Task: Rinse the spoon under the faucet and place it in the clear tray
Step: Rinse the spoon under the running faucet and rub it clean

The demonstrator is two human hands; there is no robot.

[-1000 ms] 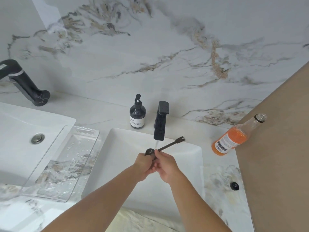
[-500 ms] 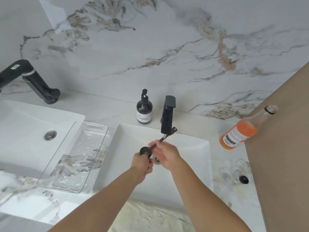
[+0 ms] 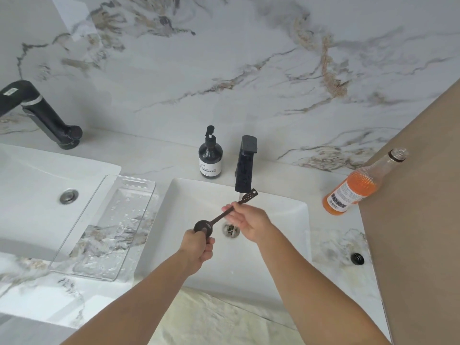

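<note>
Two hands on one dark spoon (image 3: pixel 225 215), held over the right-hand sink (image 3: pixel 296 212), just in front of the black faucet (image 3: pixel 245 168); wet metal, a light pinch. Likely to slip free during the carry left, dropping toward the open drain (image 3: pixel 231 230) directly beneath. Could also strike the faucet spout with the perforated handle end, now almost touching it, if swung carelessly. Hard to tell whether water runs at this moment; if so, splash off the bowl onto the desk (image 3: pixel 336 247) probable. Could miss the clear tray (image 3: pixel 104 227), well apart to the left and straddling the edge of the other sink (image 3: pixel 49 170); a heavy set-down on the overhanging side might tip it.

Left hand (image 3: pixel 199 250) low and palm-in, fingers (image 3: pixel 207 241) curled shut around the spoon's bowl, forearm rising from the bottom edge. Right hand (image 3: pixel 245 224) higher and further back, fingertips clamped on mid-handle, wrist bent downward, forearm angled in from the lower right. Spoon tilted, bowl lower left, handle upper right. Orange bottle (image 3: pixel 353 190) and soap dispenser (image 3: pixel 210 155) well clear.
</note>
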